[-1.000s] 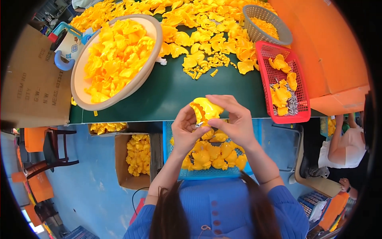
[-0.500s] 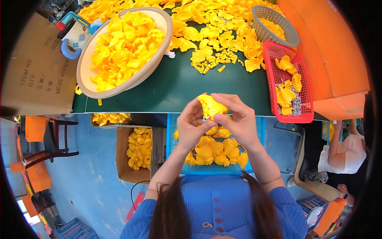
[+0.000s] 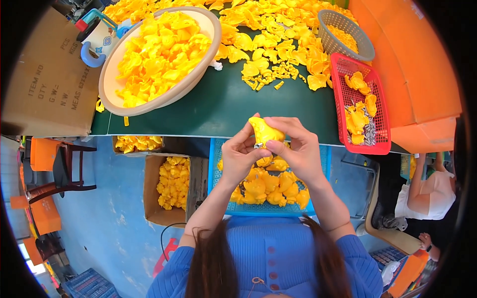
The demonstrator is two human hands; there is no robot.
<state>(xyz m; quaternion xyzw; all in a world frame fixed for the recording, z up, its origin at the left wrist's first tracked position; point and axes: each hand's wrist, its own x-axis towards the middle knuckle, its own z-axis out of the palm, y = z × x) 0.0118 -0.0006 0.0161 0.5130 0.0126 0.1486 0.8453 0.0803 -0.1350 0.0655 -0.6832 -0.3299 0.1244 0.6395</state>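
Between both hands, just past the front edge of the green table, is a curved yellow plastic piece (image 3: 267,131). My right hand (image 3: 300,149) grips it with the thumb on its near side and the fingers behind. From the other side my left hand (image 3: 237,156) pinches the piece's lower left corner, where a small silver metal part (image 3: 258,145) pokes out by the thumb. Some of the left fingers are hidden behind the piece. Below my hands, a blue plastic basket (image 3: 324,171) holds rounded yellow plastic pieces (image 3: 271,187).
A beige basin (image 3: 107,94) heaped with yellow pieces stands left on the green table (image 3: 223,107). Loose yellow parts cover its far side. To the right are a grey basket (image 3: 365,49), a red basket (image 3: 355,148) with silver metal parts, and orange boxes (image 3: 412,74). A cardboard box (image 3: 151,191) sits lower left.
The yellow piece has turned slightly in my fingers, and the silver part at its corner shows a little more. Both hands stay in nearly the same place.
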